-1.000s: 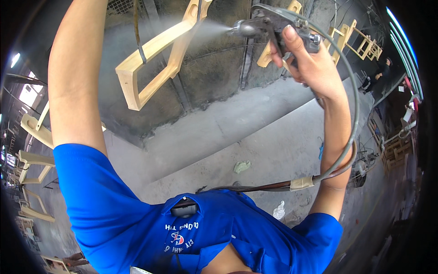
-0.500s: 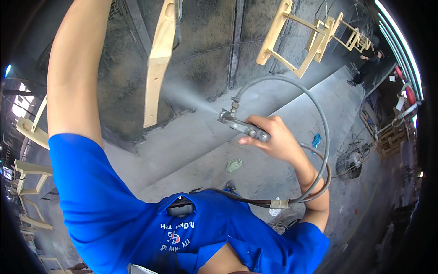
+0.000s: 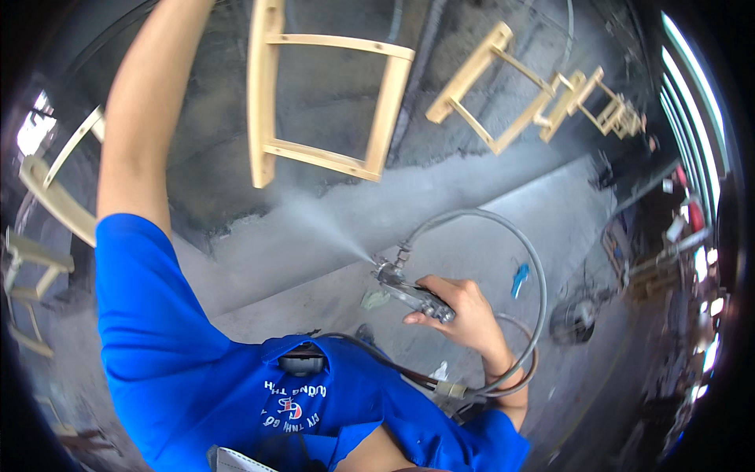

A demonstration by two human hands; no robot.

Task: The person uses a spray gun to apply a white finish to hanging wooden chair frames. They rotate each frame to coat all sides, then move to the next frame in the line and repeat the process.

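Note:
My right hand (image 3: pixel 465 311) is wrapped round a metal spray gun (image 3: pixel 405 289), its nozzle pointing up and left. From the nozzle a pale mist (image 3: pixel 318 220) fans out toward the lower end of a hanging light-wood frame (image 3: pixel 322 160). This frame has two uprights joined by crossbars, and its open face is turned toward me. The gun stands apart from the wood. A grey hose (image 3: pixel 539 275) loops from the gun round past my right wrist. My left arm (image 3: pixel 145 134) reaches up past the top edge, so the left hand is out of sight.
More wooden frames (image 3: pixel 472 123) hang in a row toward the far right. Others (image 3: pixel 59 203) are at the left, beyond my arm. On the grey floor lie a blue item (image 3: pixel 520 281) and a dark round object (image 3: pixel 572 321). A dark, stained wall (image 3: pixel 330 102) stands behind.
The hanging frame has turned from edge-on to showing its open face. My right hand and the spray gun have moved lower, with the mist now near the frame's bottom end.

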